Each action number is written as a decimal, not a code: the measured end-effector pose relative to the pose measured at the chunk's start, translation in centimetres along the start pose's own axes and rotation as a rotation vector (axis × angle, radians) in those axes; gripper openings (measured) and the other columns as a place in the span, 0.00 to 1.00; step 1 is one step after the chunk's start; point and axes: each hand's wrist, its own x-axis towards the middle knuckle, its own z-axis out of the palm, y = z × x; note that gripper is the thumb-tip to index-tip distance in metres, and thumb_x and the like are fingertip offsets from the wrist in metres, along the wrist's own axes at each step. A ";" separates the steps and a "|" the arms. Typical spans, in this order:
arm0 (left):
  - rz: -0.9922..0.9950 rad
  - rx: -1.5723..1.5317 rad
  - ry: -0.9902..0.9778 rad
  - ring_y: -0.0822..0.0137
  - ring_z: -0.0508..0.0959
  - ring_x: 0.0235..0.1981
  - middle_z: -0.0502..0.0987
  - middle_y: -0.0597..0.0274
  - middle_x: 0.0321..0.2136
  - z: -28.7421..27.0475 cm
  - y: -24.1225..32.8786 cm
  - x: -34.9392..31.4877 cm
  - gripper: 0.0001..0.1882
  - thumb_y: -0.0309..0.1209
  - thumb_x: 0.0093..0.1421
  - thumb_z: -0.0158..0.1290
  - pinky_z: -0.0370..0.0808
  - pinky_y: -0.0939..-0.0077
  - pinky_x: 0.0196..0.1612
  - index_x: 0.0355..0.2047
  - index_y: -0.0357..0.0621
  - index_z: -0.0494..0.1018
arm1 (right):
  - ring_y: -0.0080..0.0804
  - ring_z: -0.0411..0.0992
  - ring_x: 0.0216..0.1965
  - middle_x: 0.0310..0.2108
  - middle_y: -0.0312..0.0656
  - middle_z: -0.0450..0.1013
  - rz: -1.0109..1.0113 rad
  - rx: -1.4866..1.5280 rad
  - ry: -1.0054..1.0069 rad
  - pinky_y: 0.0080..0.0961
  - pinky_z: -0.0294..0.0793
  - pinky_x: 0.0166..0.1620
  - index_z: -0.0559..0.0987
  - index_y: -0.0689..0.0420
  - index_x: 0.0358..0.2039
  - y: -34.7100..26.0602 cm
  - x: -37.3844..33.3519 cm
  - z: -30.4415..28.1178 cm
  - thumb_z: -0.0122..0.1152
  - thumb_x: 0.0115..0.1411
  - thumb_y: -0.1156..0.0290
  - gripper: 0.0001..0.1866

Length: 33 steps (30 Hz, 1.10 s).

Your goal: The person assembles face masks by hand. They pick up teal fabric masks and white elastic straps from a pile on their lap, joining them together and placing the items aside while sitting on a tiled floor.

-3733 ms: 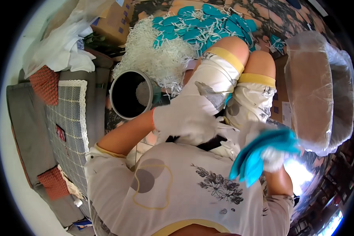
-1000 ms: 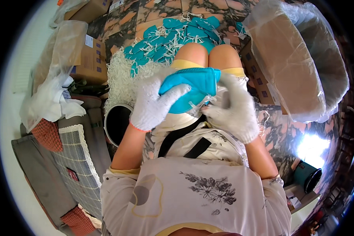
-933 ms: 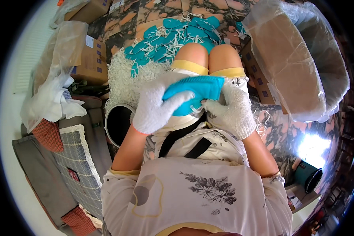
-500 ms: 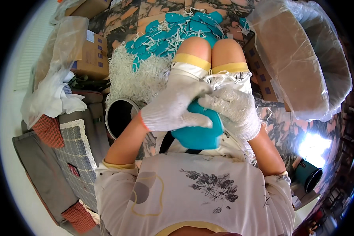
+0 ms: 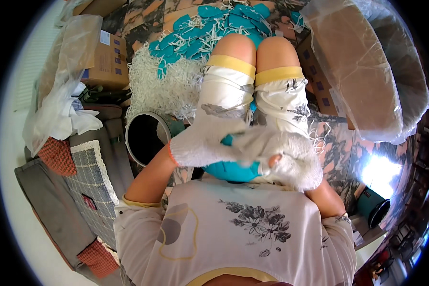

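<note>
In my lap lies a flat teal piece [image 5: 231, 171] with a pale strip at its right edge, partly hidden by both hands. My left hand [image 5: 205, 143], in a white knit glove with an orange cuff edge, closes around its left and upper part. Over its right side, close to my shirt, is my right hand [image 5: 291, 157], gloved in white with a bare thumb tip showing. The right fingers are smeared by motion and overlap the left ones, so their grip is unclear. Beyond my knees lies a pile of similar teal pieces [image 5: 195, 40] with white straps.
A heap of white straps [image 5: 159, 90] lies left of my legs, behind a round black-lined bin [image 5: 148, 138]. Plastic-lined cardboard boxes stand at left [image 5: 107, 59] and right [image 5: 362, 71]. A sofa [image 5: 57, 205] runs along the left; a teal cylinder [image 5: 371, 208] is at right.
My right hand has moved from the teal piece's top edge down toward my body and turned. The teal piece has shifted slightly closer to my shirt, while my left hand stays on it.
</note>
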 end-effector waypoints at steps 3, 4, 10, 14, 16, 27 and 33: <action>0.152 0.031 -0.171 0.55 0.79 0.31 0.78 0.57 0.28 -0.4 0.5 -0.2 0.20 0.47 0.52 0.64 0.73 0.66 0.36 0.39 0.48 0.77 | 0.25 0.69 0.28 0.27 0.37 0.71 0.133 0.541 -0.067 0.24 0.71 0.35 0.75 0.61 0.29 0.0 -2.0 0.3 0.57 0.67 0.64 0.14; 0.328 0.193 -0.069 0.56 0.79 0.31 0.77 0.58 0.27 -0.2 0.5 -0.6 0.20 0.48 0.52 0.63 0.73 0.66 0.36 0.39 0.49 0.78 | 0.25 0.69 0.28 0.27 0.37 0.71 0.172 0.418 -0.082 0.24 0.70 0.34 0.76 0.62 0.30 -0.9 -2.3 0.3 0.56 0.68 0.63 0.14; 0.181 0.259 -0.325 0.59 0.78 0.28 0.76 0.58 0.26 1.0 2.4 -3.7 0.17 0.47 0.56 0.61 0.73 0.66 0.33 0.35 0.46 0.78 | 0.35 0.67 0.25 0.24 0.39 0.71 0.135 0.239 -0.199 0.33 0.69 0.34 0.75 0.59 0.26 -3.4 -4.1 1.2 0.60 0.66 0.61 0.16; -0.120 -0.047 -0.137 0.59 0.79 0.26 0.78 0.60 0.24 -1.0 0.6 -6.7 0.13 0.37 0.50 0.68 0.73 0.71 0.30 0.30 0.43 0.80 | 0.25 0.71 0.28 0.25 0.38 0.72 0.354 0.290 0.221 0.25 0.72 0.32 0.76 0.61 0.29 -5.1 -8.9 -2.0 0.62 0.63 0.65 0.12; -0.068 0.031 -0.089 0.59 0.79 0.26 0.78 0.59 0.24 -0.7 1.1 -6.0 0.13 0.37 0.50 0.68 0.73 0.72 0.31 0.30 0.43 0.80 | 0.24 0.71 0.28 0.23 0.37 0.71 0.472 0.249 0.423 0.22 0.73 0.33 0.72 0.60 0.29 -5.6 -7.9 -1.0 0.63 0.61 0.69 0.10; 0.111 0.388 -0.157 0.58 0.81 0.38 0.78 0.60 0.42 -2.9 4.4 -1.5 0.28 0.45 0.46 0.69 0.77 0.70 0.40 0.46 0.49 0.76 | 0.34 0.78 0.37 0.35 0.54 0.79 0.226 -0.354 -0.330 0.32 0.77 0.45 0.72 0.56 0.60 -0.5 2.1 -0.9 0.72 0.49 0.64 0.36; -0.078 0.220 0.086 0.58 0.81 0.39 0.79 0.55 0.40 -1.2 2.3 -2.3 0.36 0.41 0.42 0.72 0.77 0.69 0.43 0.51 0.43 0.73 | 0.29 0.76 0.42 0.46 0.48 0.76 0.245 -0.039 -0.069 0.26 0.75 0.45 0.79 0.62 0.48 1.0 -0.2 -2.2 0.65 0.61 0.65 0.18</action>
